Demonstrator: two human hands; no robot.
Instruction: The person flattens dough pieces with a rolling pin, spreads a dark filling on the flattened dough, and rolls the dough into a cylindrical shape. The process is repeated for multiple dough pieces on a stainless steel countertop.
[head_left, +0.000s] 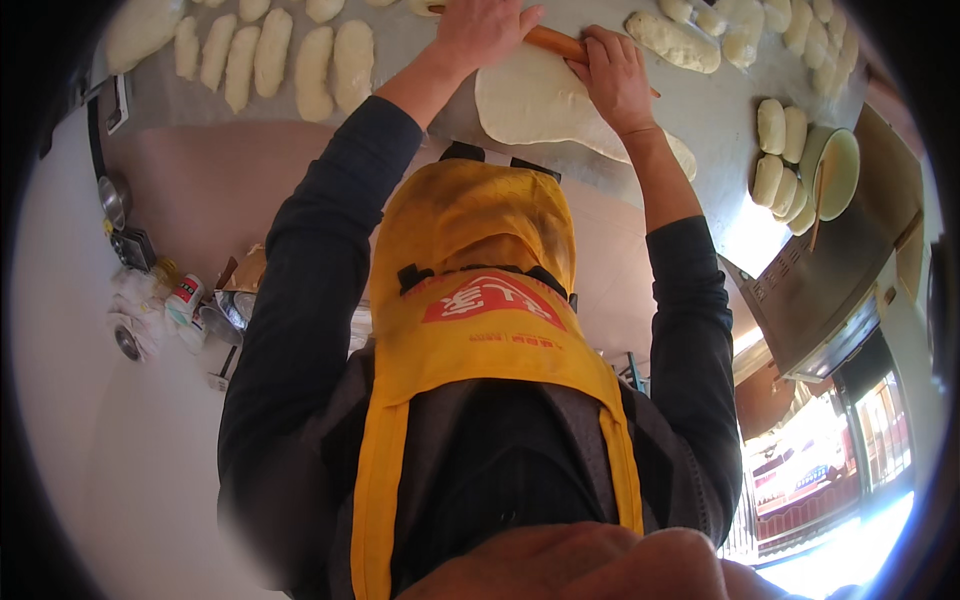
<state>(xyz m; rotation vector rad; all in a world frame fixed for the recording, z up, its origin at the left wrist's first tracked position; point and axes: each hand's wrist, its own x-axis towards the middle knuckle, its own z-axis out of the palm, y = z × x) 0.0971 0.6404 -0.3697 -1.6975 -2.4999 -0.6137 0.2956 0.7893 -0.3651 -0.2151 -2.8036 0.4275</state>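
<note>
A wooden rolling pin (556, 43) lies slantwise over a flattened sheet of pale dough (525, 105) on a metal worktop. My left hand (484, 30) is over the pin's left part, its thumb sticking out to the right and its fingertips cut off by the top edge. Towards the other end, my right hand (619, 79) holds the pin with bent fingers, above the dough sheet. The pin's thin right tip shows beside this hand. A thick dough piece (673, 43) lies to the right of the pin, and long dough rolls (313, 73) lie in a row on the left.
At the worktop's right edge, a pale green bowl (846, 172) with a wooden stick (819, 195) across its rim stands beside short dough pieces (771, 127). More dough pieces (817, 37) lie at the top right. A metal bowl (114, 201) and containers are at the far left.
</note>
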